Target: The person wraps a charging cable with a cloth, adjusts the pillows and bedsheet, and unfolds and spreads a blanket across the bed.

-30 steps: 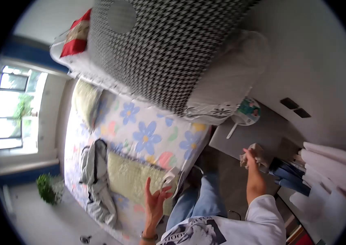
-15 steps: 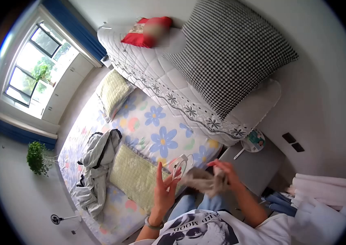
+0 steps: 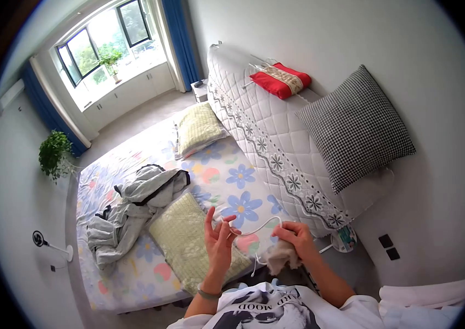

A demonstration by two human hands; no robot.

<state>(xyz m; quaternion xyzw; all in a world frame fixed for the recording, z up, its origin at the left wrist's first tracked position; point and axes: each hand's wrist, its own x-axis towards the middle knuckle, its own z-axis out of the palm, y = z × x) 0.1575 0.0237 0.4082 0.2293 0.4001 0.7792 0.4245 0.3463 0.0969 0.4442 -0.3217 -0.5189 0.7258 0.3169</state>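
Note:
A white cable runs in a loose loop between my two hands over the bed. My left hand pinches one end of it, with the index finger sticking up. In my right hand is a crumpled beige-brown cloth, gripped against the cable. One thin white end of the cable dangles to the left of the cloth. Both hands are just in front of my white printed T-shirt, above the near edge of the bed.
The flowered bed holds two yellow-green pillows and a rumpled grey garment. Against the quilted headboard lie a red cushion and a houndstooth cushion. A round fan is at the right.
My view has shifted, showing more of the window. The cable, bunched at my left hand earlier, now stretches in a loop between both hands. The cloth hangs lower under my right hand.

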